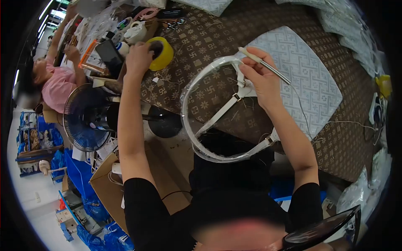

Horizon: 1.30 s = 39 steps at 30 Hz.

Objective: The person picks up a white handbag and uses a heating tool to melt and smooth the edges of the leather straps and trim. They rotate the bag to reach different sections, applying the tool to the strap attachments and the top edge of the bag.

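Observation:
My right hand (264,79) is closed around a slim corded pen-like tool (274,72), part pale and part metallic. Its fingers also pinch the upper end of a white strap piece (224,109) with metal buckles. A loop of this strap, wrapped in clear plastic (187,94), curves down toward my lap. My left hand (140,60) reaches to the far left of the table, beside a yellow tape roll (166,56). Its fingers are bent and bunched; whatever they grip, if anything, is hidden.
A patterned grey pad (310,71) lies on the brown tablecloth (201,31). Scissors (175,24), a dark phone-like device (109,56) and other supplies crowd the left side. A black fan (88,117) stands near my left arm. Another person (60,85) sits beyond it. Plastic-wrapped goods (351,31) line the right edge.

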Motion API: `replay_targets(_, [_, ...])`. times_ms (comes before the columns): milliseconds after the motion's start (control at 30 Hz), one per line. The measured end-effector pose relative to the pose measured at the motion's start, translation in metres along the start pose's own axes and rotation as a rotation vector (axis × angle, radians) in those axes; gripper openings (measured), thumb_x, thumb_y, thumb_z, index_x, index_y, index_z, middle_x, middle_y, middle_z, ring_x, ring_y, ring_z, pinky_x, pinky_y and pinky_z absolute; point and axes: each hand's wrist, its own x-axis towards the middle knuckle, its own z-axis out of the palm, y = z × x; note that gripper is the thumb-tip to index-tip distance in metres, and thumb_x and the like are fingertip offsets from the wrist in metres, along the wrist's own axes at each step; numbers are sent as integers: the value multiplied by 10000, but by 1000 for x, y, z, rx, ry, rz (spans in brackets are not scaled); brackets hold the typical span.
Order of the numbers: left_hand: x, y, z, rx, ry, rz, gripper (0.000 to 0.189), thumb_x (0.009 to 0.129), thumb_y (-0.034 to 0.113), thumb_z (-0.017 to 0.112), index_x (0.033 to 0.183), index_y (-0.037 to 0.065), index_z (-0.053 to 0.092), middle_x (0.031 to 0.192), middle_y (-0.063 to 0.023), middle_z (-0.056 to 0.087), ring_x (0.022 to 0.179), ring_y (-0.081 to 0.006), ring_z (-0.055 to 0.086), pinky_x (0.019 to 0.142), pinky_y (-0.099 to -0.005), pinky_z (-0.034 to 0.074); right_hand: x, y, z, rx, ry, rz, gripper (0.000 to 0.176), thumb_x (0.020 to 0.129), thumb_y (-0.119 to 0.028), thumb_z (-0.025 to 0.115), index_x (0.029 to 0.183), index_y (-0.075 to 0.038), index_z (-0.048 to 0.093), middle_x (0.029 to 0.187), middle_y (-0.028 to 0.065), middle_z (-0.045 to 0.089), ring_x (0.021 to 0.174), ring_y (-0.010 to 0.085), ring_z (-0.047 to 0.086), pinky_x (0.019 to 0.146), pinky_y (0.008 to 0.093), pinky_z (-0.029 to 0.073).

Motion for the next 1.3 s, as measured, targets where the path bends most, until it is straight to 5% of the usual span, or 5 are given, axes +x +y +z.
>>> replay_targets(167, [-57, 99, -73, -721, 327, 113, 205, 766, 148, 634, 962, 90, 640, 981, -63, 608, 918, -253, 559, 821, -359, 394, -5, -13, -10, -25, -69, 53, 359, 813, -25, 602, 1154, -57, 496, 931, 49, 601, 870, 97, 565, 791, 256, 478])
replay_targets(300, [-95, 173, -94, -576, 387, 601, 143, 724, 122, 663, 865, 99, 654, 927, -31, 611, 884, -202, 563, 795, -327, 400, -15, -36, -17, 54, 39, 36, 305, 856, -73, 563, 1150, -28, 499, 915, 75, 610, 843, 132, 601, 793, 291, 503])
replay_targets(533, [-102, 185, -41, -599, 20, 537, 218, 680, 166, 706, 866, 80, 631, 879, -19, 594, 836, -201, 549, 745, -304, 388, -34, -46, -56, -60, 75, -1, 292, 907, -143, 495, 1162, 0, 488, 824, 76, 611, 752, 137, 597, 720, 284, 508])
replay_targets(1033, [-95, 205, -12, -592, 220, 523, 137, 631, 70, 669, 723, 103, 573, 751, -7, 509, 684, -165, 499, 633, -300, 360, -32, -43, -73, -215, 14, 149, 272, 877, -164, 560, 1098, -5, 568, 791, 30, 606, 688, 52, 531, 582, 181, 435])
replay_targets(1300, [-97, 204, -15, -1005, -131, 204, 77, 724, 30, 634, 783, 41, 585, 808, -66, 570, 667, -219, 562, 583, -301, 446, -26, -40, -67, -187, -42, 348, 246, 850, -153, 604, 1041, 2, 602, 780, 46, 607, 662, 57, 523, 566, 184, 440])
